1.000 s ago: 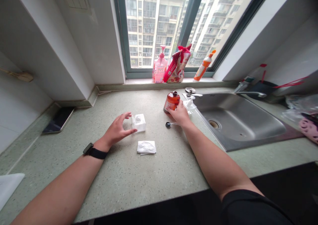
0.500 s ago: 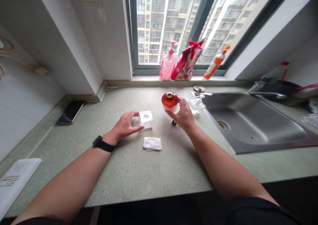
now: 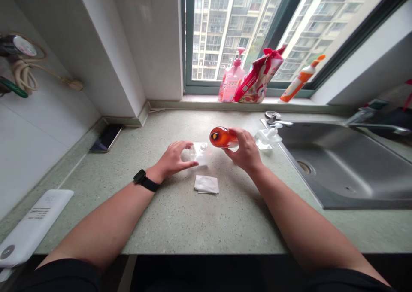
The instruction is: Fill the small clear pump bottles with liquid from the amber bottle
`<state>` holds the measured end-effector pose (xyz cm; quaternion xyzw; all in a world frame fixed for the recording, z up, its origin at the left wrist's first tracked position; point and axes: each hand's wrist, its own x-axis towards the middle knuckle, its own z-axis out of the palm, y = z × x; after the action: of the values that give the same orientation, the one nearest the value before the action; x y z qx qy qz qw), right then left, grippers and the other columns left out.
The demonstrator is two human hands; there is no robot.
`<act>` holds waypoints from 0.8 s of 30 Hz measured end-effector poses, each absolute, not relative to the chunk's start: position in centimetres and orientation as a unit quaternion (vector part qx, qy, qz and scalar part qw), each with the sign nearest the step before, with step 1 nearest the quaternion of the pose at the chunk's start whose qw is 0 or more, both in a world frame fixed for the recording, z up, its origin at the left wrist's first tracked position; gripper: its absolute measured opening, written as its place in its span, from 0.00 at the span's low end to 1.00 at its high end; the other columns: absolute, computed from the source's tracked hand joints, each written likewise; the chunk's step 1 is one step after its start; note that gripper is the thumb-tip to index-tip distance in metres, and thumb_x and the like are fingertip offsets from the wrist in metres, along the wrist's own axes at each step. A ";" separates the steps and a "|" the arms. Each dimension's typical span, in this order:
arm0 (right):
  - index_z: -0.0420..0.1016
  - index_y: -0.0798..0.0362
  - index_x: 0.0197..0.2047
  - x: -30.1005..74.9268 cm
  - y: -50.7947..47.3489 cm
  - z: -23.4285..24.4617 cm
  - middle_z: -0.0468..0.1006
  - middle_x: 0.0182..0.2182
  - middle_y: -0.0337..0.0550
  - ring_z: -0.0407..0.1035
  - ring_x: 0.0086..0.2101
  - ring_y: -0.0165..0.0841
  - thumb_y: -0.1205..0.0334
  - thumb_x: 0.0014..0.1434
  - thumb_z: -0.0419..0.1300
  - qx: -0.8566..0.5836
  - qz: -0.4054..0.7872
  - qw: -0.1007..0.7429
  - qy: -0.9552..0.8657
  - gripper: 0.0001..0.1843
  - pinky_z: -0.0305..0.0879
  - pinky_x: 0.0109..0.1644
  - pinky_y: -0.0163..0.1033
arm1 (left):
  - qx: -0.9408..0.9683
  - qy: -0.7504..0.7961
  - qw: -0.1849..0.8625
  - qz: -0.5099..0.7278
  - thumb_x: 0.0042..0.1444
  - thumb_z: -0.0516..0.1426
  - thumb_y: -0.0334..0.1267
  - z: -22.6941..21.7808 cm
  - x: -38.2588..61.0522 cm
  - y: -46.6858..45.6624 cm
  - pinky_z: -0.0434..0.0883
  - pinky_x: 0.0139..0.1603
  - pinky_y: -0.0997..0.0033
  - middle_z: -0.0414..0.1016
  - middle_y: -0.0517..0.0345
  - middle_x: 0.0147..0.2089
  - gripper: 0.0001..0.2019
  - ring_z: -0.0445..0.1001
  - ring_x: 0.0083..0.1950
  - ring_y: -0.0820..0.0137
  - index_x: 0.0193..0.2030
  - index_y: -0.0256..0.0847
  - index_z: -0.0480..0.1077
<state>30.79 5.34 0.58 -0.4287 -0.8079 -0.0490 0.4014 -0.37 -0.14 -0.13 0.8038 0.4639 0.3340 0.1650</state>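
My right hand (image 3: 245, 151) grips an amber bottle (image 3: 221, 137) with no cap, tipped on its side, its open mouth pointing left over a small clear square container (image 3: 200, 152). My left hand (image 3: 175, 158) holds that container on the countertop, fingers curled round its left side. A folded white tissue (image 3: 206, 184) lies just in front of the container. A black watch sits on my left wrist.
A steel sink (image 3: 344, 167) fills the right of the grey-green countertop (image 3: 206, 223). A clear pump dispenser (image 3: 268, 136) stands by the sink's corner. On the windowsill are a pink pump bottle (image 3: 231, 78), a red bag (image 3: 257, 79) and an orange-white bottle (image 3: 301, 79). A phone (image 3: 106, 138) and a white device (image 3: 30, 225) lie at left.
My right hand lifted the amber bottle off the counter and tipped it sideways toward the clear container. My left hand closed round the container. The camera view shifted left.
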 end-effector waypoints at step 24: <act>0.69 0.43 0.67 30.6 5.4 0.2 0.78 0.63 0.50 0.68 0.67 0.53 0.70 0.61 0.65 -0.407 -0.127 0.406 -0.808 0.33 0.57 0.76 0.68 | 0.803 0.474 0.139 0.333 0.57 0.72 0.60 0.1 0.5 -0.7 0.72 0.62 0.46 0.81 0.50 0.54 0.34 0.79 0.56 0.52 0.63 0.45 0.71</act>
<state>30.56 5.37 0.17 -0.4072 -0.8080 -0.1272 0.4064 0.47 -0.69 0.09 0.8034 0.4739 0.3327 0.1388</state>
